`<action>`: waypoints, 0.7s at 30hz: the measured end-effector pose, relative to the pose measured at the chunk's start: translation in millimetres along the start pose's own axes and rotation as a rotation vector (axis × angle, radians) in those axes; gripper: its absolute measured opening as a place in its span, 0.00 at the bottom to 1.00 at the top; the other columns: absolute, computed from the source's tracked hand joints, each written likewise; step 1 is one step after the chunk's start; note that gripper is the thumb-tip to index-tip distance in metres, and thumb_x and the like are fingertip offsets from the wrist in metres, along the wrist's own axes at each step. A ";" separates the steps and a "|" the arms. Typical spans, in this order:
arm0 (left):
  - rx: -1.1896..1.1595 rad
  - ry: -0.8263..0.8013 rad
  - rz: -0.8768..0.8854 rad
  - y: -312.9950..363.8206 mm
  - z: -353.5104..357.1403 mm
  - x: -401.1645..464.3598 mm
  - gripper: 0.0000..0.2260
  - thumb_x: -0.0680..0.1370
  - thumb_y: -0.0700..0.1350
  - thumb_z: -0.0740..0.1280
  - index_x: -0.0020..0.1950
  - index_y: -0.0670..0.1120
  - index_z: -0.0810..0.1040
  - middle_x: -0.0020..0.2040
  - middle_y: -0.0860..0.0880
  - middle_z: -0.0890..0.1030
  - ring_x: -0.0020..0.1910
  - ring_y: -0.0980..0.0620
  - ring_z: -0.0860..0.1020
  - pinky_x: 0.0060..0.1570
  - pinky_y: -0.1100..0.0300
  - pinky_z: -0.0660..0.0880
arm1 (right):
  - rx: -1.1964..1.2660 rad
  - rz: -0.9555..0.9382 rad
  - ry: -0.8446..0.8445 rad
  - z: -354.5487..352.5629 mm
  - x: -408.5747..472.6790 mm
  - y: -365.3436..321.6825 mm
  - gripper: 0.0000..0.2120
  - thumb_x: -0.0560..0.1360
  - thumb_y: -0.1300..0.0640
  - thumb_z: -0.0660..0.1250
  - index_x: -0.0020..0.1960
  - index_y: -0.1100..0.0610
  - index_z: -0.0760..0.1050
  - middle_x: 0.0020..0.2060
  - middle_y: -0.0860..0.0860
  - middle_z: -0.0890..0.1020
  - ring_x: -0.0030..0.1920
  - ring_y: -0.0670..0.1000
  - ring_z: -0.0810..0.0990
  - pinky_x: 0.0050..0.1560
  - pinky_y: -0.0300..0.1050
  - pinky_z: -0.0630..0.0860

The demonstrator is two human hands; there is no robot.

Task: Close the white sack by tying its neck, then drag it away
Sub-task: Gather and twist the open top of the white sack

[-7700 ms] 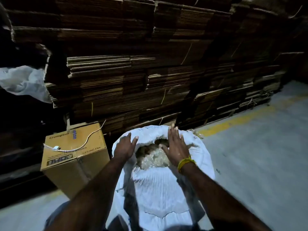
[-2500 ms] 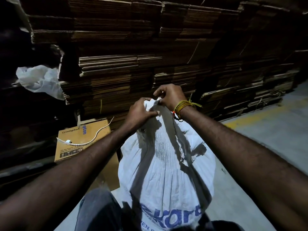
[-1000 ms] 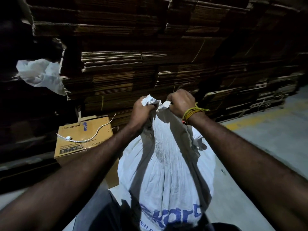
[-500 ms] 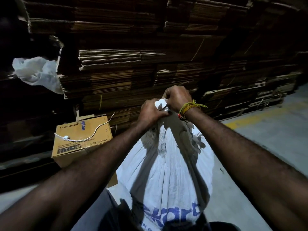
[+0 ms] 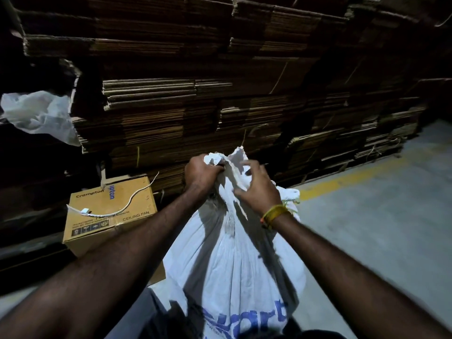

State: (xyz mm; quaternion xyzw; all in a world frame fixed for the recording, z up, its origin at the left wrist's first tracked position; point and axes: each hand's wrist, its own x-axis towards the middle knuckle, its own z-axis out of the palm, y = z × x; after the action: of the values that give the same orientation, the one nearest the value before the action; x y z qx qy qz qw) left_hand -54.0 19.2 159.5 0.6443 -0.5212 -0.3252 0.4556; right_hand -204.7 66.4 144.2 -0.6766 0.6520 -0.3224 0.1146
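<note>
A full white woven sack [image 5: 234, 260] with blue lettering stands upright on the floor right in front of me. Its mouth is gathered into a twisted neck [image 5: 232, 167] whose ragged end sticks up. My left hand [image 5: 201, 174] grips the neck from the left in a fist. My right hand [image 5: 256, 189], with a yellow thread band at the wrist, lies against the right side of the neck with its fingers spread and bent over the cloth.
A brown ceiling-fan carton [image 5: 110, 211] with a white cable on top stands left of the sack. Behind rises a tall wall of stacked flattened cardboard [image 5: 220, 106], with a white plastic bag [image 5: 39, 116] hanging at left. Grey concrete floor [image 5: 379, 228] with a yellow line [image 5: 347, 177] spreads right.
The sack mouth, open at first, has been gathered and twisted into a neck. In the last half second my right hand has loosened from a fist and shifted lower right on the neck.
</note>
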 end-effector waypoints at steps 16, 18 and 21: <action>-0.129 -0.234 0.105 -8.1 -18.3 1.5 0.11 0.72 0.30 0.70 0.40 0.46 0.79 0.36 0.49 0.81 0.33 0.57 0.79 0.30 0.65 0.73 | -0.131 -0.083 -0.151 -13.8 86.1 13.4 0.22 0.68 0.58 0.75 0.59 0.50 0.73 0.48 0.54 0.77 0.48 0.54 0.78 0.45 0.42 0.71; -0.109 -0.271 0.140 -9.1 -23.0 2.3 0.08 0.72 0.30 0.69 0.42 0.43 0.80 0.35 0.50 0.81 0.30 0.62 0.78 0.29 0.67 0.74 | -0.187 -0.156 -0.193 -14.6 87.5 6.5 0.37 0.71 0.60 0.72 0.70 0.36 0.59 0.49 0.53 0.76 0.47 0.52 0.76 0.45 0.46 0.74; -0.102 -0.313 0.174 -11.2 -25.9 5.2 0.07 0.73 0.31 0.69 0.46 0.41 0.81 0.40 0.45 0.83 0.37 0.55 0.81 0.35 0.62 0.77 | -0.362 -0.240 -0.229 -20.8 89.6 -2.7 0.36 0.75 0.58 0.68 0.71 0.31 0.55 0.47 0.49 0.73 0.47 0.51 0.74 0.44 0.47 0.74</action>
State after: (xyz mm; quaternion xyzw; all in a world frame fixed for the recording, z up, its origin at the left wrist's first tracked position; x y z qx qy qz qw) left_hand -25.4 21.0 159.1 0.5144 -0.6224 -0.4067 0.4273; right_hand -219.9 -13.5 187.3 -0.7909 0.5968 -0.1329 0.0253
